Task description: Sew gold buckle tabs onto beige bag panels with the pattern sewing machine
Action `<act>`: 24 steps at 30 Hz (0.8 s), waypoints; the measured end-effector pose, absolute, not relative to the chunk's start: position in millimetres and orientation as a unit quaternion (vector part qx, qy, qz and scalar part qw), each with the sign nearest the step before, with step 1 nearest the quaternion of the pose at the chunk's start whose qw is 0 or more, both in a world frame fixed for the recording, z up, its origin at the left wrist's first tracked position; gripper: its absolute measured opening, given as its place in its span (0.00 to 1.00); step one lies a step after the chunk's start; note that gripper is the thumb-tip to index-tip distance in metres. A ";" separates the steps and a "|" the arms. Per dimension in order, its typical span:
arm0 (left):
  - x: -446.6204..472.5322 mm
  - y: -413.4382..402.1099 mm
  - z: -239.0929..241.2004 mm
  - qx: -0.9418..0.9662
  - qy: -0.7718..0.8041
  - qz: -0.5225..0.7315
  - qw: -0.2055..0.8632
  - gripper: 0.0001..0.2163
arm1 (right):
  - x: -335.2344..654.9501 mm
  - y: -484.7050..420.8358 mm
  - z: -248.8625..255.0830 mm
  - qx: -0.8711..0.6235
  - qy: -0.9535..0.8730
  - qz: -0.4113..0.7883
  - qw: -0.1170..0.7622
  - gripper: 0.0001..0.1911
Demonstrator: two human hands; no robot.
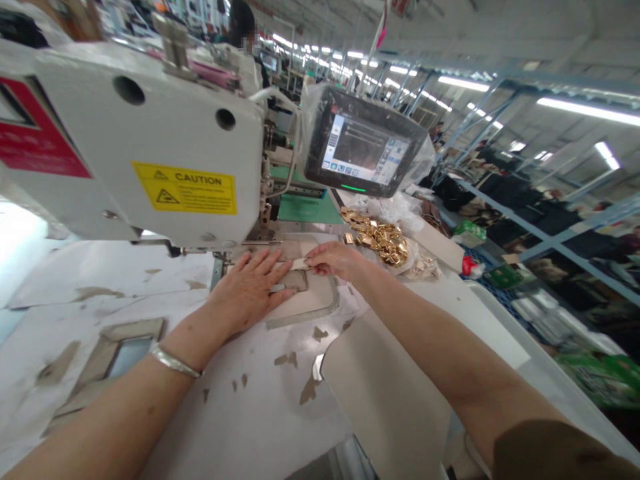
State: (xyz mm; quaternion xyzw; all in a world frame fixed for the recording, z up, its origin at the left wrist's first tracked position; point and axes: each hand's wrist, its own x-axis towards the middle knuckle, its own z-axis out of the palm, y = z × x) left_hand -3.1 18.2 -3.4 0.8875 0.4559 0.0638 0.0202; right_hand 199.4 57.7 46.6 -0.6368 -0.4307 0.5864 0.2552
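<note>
Under the head of the sewing machine [200, 140], a beige panel with rounded corners [317, 297] lies on the worktable. My left hand [255, 283] rests flat on it, palm down with the fingers spread. Just to its right, the thumb and fingertips of my right hand [333, 260] pinch the end of a narrow pale strip [299, 265]. The strip's other end runs to the left fingers. A small tan plate [303, 281] shows below the strip, partly covered by my left hand.
A control screen [367, 147] stands behind my hands. Gold-coloured metal pieces [385, 243] lie in a plastic bag at right. Nearer are another beige panel [390, 393] and, at left, a frame-shaped template [105, 363]. Torn tan scraps dot the white tabletop [240, 413].
</note>
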 end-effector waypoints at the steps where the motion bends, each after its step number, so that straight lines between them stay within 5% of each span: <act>1: -3.1 18.1 -3.2 0.887 0.456 0.064 0.020 0.30 | 198.9 58.6 47.6 -0.636 -0.435 0.587 0.250 0.10; 24: -4.3 19.5 -5.8 0.890 0.453 0.061 0.010 0.29 | 196.6 56.4 49.6 -0.637 -0.398 0.605 0.264 0.11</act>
